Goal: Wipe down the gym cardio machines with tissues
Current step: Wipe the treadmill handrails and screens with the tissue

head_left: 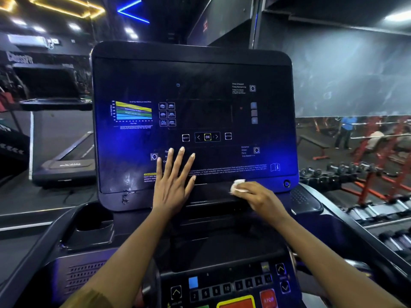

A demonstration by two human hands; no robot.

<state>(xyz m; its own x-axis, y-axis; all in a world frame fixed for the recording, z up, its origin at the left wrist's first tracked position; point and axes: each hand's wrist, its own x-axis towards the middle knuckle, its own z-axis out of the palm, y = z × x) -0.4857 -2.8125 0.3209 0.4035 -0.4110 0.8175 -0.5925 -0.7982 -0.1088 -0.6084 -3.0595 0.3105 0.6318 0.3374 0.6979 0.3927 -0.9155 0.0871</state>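
Where the treadmill (222, 245) filled most of the view, its broad dark display panel (200, 70) stood tilted up in the middle, glowing blue along its lower part, with a coloured chart on its left side. A second treadmill (64, 161) stood off to the left, and a rack of dumbbells (347, 174) ran along the right. At the bottom edge lay the keypad (222, 287), with a red stop button (268, 300) at its right. The left hand (172, 185) lay flat on the lower part of the panel, its grip wide, fingers straight and spread. Just to its right, the right hand (258, 196) had its grip closed round a crumpled white tissue (239, 185), which it pressed against the ledge at the panel's bottom edge, the two hands near but apart.
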